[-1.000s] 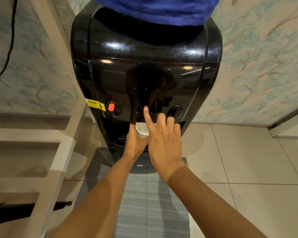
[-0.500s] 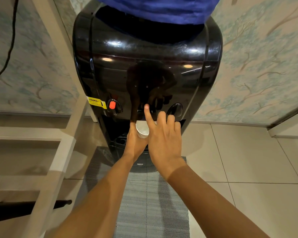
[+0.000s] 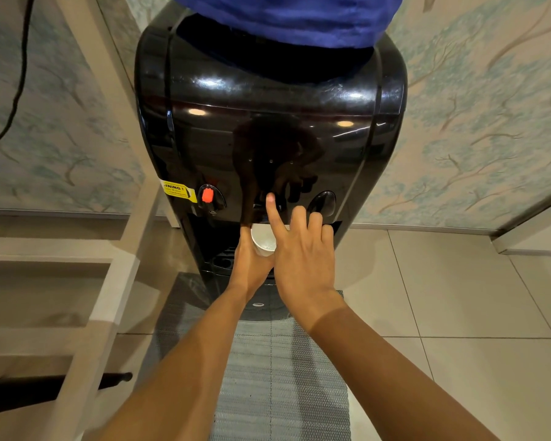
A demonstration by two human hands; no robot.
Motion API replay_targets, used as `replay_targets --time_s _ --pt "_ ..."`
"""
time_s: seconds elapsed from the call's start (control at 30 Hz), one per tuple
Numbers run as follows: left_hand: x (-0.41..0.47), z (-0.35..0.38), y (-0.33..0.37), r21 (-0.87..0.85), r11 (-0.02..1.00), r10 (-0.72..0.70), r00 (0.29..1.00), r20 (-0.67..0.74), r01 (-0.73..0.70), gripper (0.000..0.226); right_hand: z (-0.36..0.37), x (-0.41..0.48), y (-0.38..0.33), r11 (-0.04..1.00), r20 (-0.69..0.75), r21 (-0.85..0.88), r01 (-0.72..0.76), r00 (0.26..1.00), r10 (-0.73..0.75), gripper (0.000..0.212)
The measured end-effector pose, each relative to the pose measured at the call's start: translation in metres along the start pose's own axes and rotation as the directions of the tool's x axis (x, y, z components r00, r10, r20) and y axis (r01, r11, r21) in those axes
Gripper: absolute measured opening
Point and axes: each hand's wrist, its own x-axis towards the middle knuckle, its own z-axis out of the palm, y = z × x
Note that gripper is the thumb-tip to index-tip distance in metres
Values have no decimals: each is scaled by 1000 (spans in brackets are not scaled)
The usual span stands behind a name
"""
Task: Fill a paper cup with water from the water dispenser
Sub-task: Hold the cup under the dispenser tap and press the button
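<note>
The paper cup [image 3: 262, 241] — small, white, upright with its open mouth showing — sits in the recess under the middle tap of the water dispenser [image 3: 269, 128], a glossy black cabinet (blue bottle on top) standing against the wall.

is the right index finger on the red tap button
No, the right hand points its index finger at the middle tap of the water dispenser, while the red tap button sits untouched off to the left.

Glossy black plastic water dispenser [image 3: 268, 122], matt white paper cup [image 3: 263, 241], coarse woven grey mat [image 3: 277, 377], smooth floor tiles [image 3: 442, 281].
</note>
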Motion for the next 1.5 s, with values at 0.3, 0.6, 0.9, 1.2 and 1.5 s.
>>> replay_targets --time_s 0.3,0.6,0.9,1.2,1.5 --pt "-1 -2 4 -1 1000 0 1000 6 0 65 1 0 -2 1000 3 -21 -11 1000 11 84" --pt "-2 -1 3 -16 1000 -4 1000 -1 4 62 1 1 -1 1000 22 -24 -14 1000 15 86" --pt "-2 1 3 0 1000 -2 1000 11 2 70 0 1 -1 1000 31 -19 -11 999 12 87" --pt "0 3 1 -4 1000 -7 1000 6 7 61 2 1 1 1000 25 -25 -6 1000 6 87" --pt "2 4 -1 16 1000 -2 1000 1 2 63 4 0 3 999 15 -49 6 1000 -6 89"
